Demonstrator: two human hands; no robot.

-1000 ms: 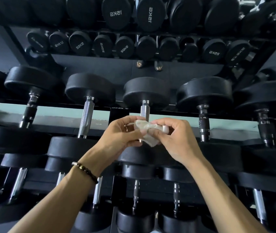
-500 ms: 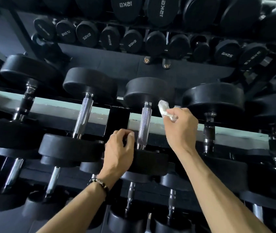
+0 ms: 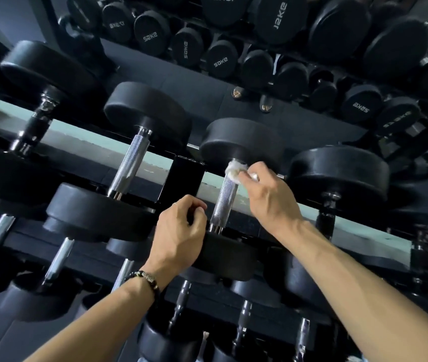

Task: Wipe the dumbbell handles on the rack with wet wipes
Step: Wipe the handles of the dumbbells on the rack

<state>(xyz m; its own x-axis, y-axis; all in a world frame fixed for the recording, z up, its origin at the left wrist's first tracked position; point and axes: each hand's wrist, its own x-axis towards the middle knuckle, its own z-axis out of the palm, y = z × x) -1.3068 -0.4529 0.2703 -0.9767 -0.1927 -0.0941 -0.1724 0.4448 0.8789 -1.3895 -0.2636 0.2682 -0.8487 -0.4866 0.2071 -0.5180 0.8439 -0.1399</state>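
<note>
Dumbbells are lying in rows on a black rack (image 3: pixel 184 178), their round black heads facing near and far with the handles running between. Behind them, a mirror (image 3: pixel 233 82) is showing more dumbbells marked with weights and two sandalled feet (image 3: pixel 252 99).

Near the middle of the row, one dumbbell (image 3: pixel 241 142) is sitting with its knurled metal handle (image 3: pixel 224 197) tilted slightly, far end to the right. To its left another silver handle (image 3: pixel 130 165) is lying bare, and darker handles are flanking the row on both sides.

The right hand (image 3: pixel 270 197) is reaching in from the right, pinching a crumpled white wipe (image 3: pixel 235 169) between thumb and fingers and pressing it against the top of the middle handle, just under the far head. The left hand (image 3: pixel 180 236) is resting on the near head of the same dumbbell, fingers curled over its upper edge just beside the handle's lower end. A beaded bracelet (image 3: pixel 145 279) is circling the left wrist.
</note>
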